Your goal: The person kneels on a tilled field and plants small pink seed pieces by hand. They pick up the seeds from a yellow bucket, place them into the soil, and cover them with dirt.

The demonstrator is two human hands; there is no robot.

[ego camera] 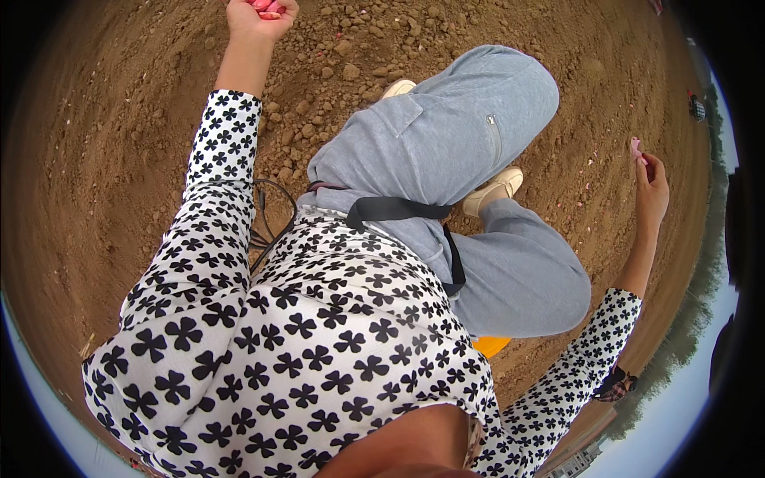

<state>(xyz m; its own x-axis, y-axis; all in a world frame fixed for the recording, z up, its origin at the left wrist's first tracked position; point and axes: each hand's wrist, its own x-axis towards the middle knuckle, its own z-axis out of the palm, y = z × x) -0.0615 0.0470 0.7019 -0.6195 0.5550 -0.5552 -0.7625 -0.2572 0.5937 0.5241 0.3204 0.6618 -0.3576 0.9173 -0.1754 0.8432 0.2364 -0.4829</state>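
Cupped at the top edge of the view, my left hand (254,27) holds several glossy pink-red pieces (269,7) that look like seeds. The frame cuts off part of that hand. Far to the right, my right hand (651,191) is raised over the soil, pinching a pale pink piece (636,148) between thumb and fingers. What exactly this piece is, I cannot tell. Brown tilled soil (155,119) lies under both hands. Small pink bits (560,205) are scattered on it between my legs and my right hand.
My bent legs in grey trousers (442,131) and pale shoes (502,185) fill the middle. Clods (351,72) lie ahead. A black cable (290,200) loops beside my waist. Under my thigh shows a partly hidden orange-yellow object (491,346). Other people (697,109) are far off right.
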